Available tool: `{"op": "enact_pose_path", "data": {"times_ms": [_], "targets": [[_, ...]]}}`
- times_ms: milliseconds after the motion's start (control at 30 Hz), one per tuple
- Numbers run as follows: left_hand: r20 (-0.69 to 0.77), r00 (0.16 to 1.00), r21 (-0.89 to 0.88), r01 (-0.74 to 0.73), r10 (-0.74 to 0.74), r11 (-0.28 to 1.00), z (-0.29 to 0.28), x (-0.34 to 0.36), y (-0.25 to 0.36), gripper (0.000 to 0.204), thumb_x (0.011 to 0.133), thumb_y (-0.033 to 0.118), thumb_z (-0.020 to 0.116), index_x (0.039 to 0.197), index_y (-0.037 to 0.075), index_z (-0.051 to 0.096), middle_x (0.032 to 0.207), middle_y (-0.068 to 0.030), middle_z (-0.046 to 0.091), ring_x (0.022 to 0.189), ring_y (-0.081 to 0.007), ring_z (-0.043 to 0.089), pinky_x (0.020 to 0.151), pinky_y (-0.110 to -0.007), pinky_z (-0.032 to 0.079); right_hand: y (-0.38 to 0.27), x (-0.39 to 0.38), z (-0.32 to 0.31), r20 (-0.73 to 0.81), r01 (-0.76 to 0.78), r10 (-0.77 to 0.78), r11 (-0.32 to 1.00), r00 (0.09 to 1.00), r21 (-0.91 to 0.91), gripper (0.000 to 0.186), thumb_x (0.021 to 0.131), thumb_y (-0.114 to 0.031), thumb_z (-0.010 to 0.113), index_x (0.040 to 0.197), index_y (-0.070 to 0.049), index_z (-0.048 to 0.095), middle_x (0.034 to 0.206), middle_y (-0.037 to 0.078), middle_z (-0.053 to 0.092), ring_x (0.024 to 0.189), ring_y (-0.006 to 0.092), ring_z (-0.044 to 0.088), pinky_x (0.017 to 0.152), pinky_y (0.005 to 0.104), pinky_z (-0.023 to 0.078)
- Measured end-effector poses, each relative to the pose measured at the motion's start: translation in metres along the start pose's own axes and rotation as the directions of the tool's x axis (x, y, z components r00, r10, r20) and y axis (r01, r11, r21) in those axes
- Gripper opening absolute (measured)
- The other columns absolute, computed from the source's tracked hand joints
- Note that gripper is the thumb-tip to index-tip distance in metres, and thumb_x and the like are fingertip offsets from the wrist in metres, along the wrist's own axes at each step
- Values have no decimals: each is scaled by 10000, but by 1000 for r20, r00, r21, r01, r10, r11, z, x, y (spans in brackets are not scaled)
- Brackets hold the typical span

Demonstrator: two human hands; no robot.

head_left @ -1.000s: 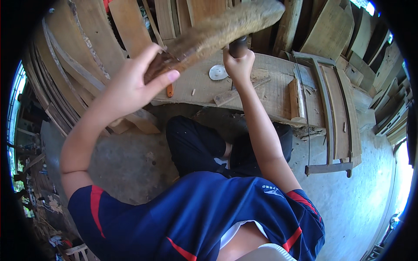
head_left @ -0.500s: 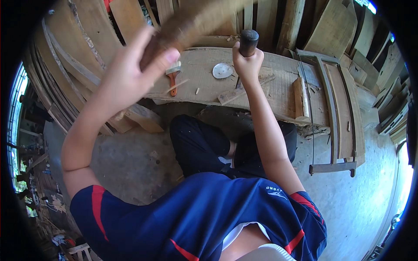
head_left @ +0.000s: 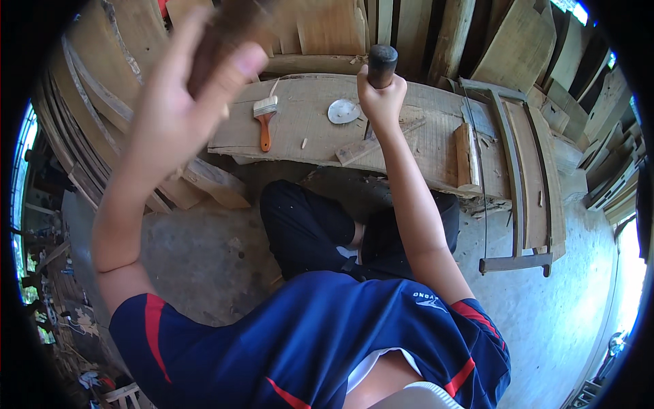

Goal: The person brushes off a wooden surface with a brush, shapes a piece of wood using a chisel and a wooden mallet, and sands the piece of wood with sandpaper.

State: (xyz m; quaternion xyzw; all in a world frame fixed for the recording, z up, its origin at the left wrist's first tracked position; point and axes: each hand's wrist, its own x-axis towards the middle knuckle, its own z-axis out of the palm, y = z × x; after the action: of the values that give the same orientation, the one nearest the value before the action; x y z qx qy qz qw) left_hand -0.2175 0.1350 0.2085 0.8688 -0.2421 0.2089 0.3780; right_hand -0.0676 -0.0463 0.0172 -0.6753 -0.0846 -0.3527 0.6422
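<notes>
Raised at the upper left, my left hand [head_left: 170, 102] is wrapped round a thick brown wooden club [head_left: 228, 34]. The club is blurred by motion, and its far end is cut off by the upper edge. My right hand [head_left: 381, 99] grips a chisel by its dark, round-topped handle [head_left: 383, 60], held upright. The thin blade [head_left: 368, 129] shows below the fist and meets a small wooden strip [head_left: 357, 149], though its tip is hard to make out. The strip lies on a wide wooden plank bench [head_left: 300, 95] in front of my crossed legs.
On the bench lie a paintbrush [head_left: 264, 123] with an orange handle, a round whitish disc [head_left: 343, 111] and a wood block [head_left: 467, 157]. A frame saw [head_left: 516, 177] leans at the right end. Boards [head_left: 330, 27] stand along the back and left.
My left hand has lifted up and to the left with the club, uncovering the paintbrush and more bench. My right hand stays on the chisel. The whole view has shifted slightly.
</notes>
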Motion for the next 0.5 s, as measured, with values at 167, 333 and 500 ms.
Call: {"op": "enact_pose_path", "data": {"times_ms": [167,333,500], "targets": [[-132,990,-143,-69,50,987,15,-13,-33,235,922,251,563,958,31,486,632,1,519,514,-83,506,490,-218,429,-6,-2,1,-5,6,-7,1000,1000,-17,217,692,-106,623,565,41,526,460,135,499,479,90,528,490,301,431],[327,923,224,132,-202,966,12,-18,-32,370,870,283,631,1048,3,465,776,-162,572,666,-178,558,640,-306,453,-1,0,2,-38,21,-19,999,999,37,226,699,-109,632,561,35,525,455,123,496,478,83,513,482,307,421],[-89,995,-79,-39,32,996,-6,2,6,315,916,267,576,1108,29,503,728,3,560,555,-25,478,480,-170,391,4,4,-2,-28,27,-27,1000,999,-12,229,699,-113,630,565,41,527,462,142,506,463,126,552,484,313,427]]}}
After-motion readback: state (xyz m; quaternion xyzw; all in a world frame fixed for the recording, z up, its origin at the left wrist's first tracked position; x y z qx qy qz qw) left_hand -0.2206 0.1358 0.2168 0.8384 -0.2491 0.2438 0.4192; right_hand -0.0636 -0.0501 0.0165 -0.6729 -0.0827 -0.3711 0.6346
